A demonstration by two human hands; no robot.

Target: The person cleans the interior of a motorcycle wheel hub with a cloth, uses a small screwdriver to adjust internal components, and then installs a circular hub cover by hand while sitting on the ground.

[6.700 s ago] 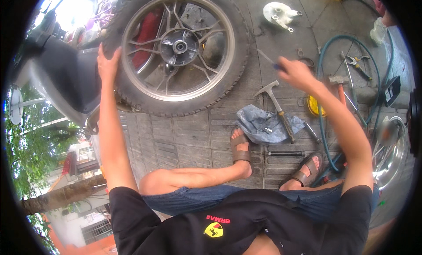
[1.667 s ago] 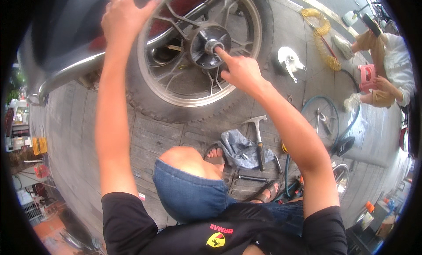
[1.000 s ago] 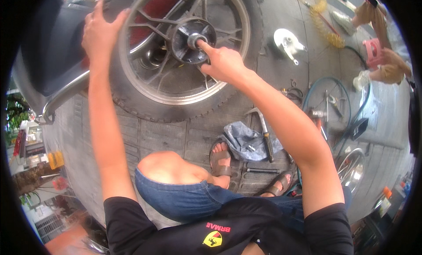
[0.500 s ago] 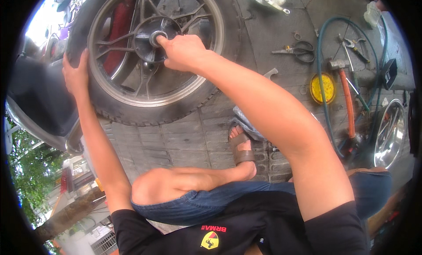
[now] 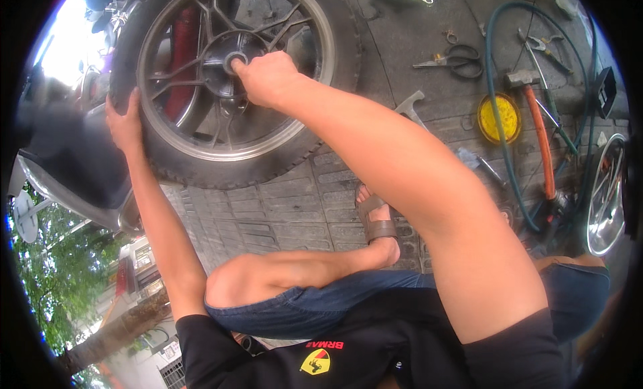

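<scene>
A motorcycle wheel with a black tyre (image 5: 234, 174) and a grey spoked rim (image 5: 221, 153) stands in front of me. My left hand (image 5: 126, 126) grips the left edge of the tyre, thumb and fingers apart around it. At the wheel's middle, my right hand (image 5: 268, 79) has a fingertip in the round bore of the dark hub (image 5: 218, 64). Its other fingers are curled in, and no tool shows in them. The inside of the bore is hidden behind the fingertip.
On the paving right of the wheel lie scissors (image 5: 459, 60), a hammer (image 5: 539, 141), pliers (image 5: 552, 52), a yellow round tin (image 5: 499, 117) and a green hose (image 5: 494, 27). A shiny metal bowl-shaped part (image 5: 606, 201) stands far right. A dark vehicle part (image 5: 74, 154) is at left.
The view has shifted slightly, so the tools appear a little farther right. My left hand stays at the tyre's edge and my right fingertip stays in the hub.
</scene>
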